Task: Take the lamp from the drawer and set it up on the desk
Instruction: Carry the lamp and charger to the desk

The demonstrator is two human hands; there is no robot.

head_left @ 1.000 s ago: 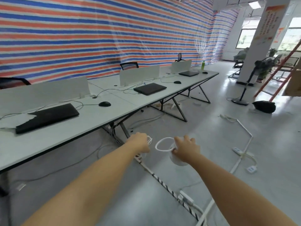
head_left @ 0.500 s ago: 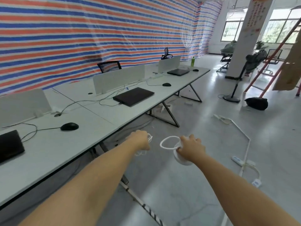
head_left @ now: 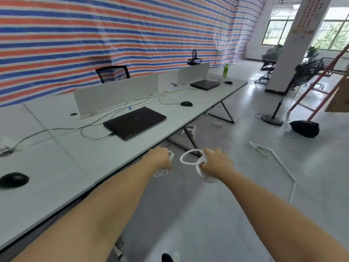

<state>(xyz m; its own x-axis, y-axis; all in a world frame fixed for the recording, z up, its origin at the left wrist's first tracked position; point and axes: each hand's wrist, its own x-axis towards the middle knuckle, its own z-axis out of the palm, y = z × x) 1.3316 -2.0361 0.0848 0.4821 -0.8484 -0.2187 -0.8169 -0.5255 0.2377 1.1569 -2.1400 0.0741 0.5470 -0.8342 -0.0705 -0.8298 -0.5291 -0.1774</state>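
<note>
My right hand grips a small white lamp with a ring-shaped head and a round base, held in the air just off the desk's front edge. To its left, my left hand is closed on the lamp's coiled white cable, loops of which hang below the fist. The long white desk runs from the lower left to the far right. No drawer shows in this view.
On the desk lie a shut dark laptop, black mice, cables, white dividers, a second laptop and a green bottle. On the floor: cable ducts, a fan stand, a black bag, an orange ladder.
I have walked forward along the desk; the near laptop and mouse slid past to the left. Both hands hold the lamp and cable as before, now closer to the desk edge.
</note>
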